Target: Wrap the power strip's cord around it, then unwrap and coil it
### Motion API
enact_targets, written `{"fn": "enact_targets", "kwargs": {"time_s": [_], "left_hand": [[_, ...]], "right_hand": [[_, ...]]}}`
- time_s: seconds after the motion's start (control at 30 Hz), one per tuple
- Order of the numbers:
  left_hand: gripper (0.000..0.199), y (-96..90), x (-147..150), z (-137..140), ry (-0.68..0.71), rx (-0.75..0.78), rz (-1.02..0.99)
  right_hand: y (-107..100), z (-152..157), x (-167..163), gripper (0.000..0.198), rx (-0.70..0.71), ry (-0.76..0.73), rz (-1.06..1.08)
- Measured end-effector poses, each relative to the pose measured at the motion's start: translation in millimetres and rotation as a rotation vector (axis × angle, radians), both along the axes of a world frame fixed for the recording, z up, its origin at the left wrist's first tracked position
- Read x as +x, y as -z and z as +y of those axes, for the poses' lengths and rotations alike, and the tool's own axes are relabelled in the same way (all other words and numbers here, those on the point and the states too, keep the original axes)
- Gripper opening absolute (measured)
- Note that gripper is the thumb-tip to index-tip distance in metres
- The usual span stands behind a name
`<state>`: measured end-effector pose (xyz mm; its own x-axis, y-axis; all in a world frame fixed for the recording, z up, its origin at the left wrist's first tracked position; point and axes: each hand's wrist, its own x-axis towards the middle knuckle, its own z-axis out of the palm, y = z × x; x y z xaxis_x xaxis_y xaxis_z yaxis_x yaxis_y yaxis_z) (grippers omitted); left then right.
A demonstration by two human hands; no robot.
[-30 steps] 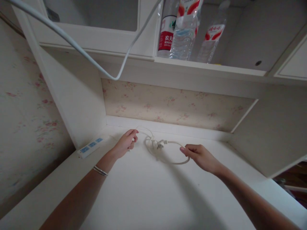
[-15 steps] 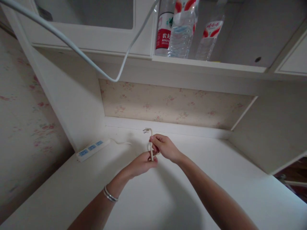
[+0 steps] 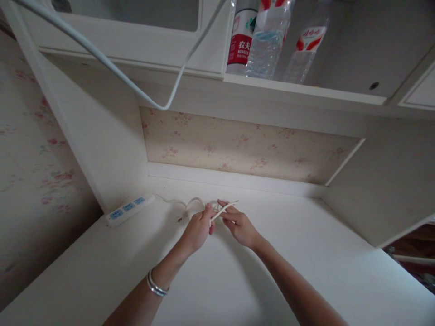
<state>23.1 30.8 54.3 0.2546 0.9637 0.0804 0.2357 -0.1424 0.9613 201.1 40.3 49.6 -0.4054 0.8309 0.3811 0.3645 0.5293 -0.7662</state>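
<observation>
A white power cord is bunched between my two hands over the desk. My left hand is closed around the cord, its thumb pressed on top. Close on the right, my right hand has the cord among its fingers, and a straight length of it slants up past the fingertips. Left of my left hand, the two-pin plug hangs or lies near the desk top; its height cannot be told. From the hands the cord loops left toward a white power strip with blue socket faces.
The white desk runs back to a wallpapered panel. Overhead, a shelf holds several plastic bottles. A pale bent bar or cable crosses the upper left in front of the cabinet. Side panels stand left and right.
The plug, earlier upright above my right hand, is now low on the left. My right hand has moved lower beside my left, and the cord has been turned into a slanting length and loops.
</observation>
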Motion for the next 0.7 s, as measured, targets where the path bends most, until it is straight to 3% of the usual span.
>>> {"fn": "enact_targets", "kwargs": {"time_s": [0.17,0.27,0.37,0.47,0.57,0.7], "left_hand": [[0.072,-3.9,3,1,0.091,-0.157,-0.040],[0.075,-8.0,0,0,0.141,-0.183,0.004],[0.072,-12.1,-11,1,0.078,-0.119,0.078],[0.061,-16.1,-25,6,0.025,-0.040,0.129],[0.047,-17.4,-37,10,0.142,0.115,0.224],[0.033,-10.4,-57,22,0.217,0.292,0.420]], "right_hand": [[4,15,-13,0.056,-0.009,-0.033,-0.043],[-2,19,-21,0.054,-0.035,-0.115,-0.018],[-14,18,-19,0.037,-0.136,-0.229,-0.035],[-29,13,-7,0.044,-0.271,-0.267,-0.116],[-40,7,14,0.048,-0.351,-0.210,-0.211],[-44,8,57,0.045,-0.331,-0.098,-0.357]]}}
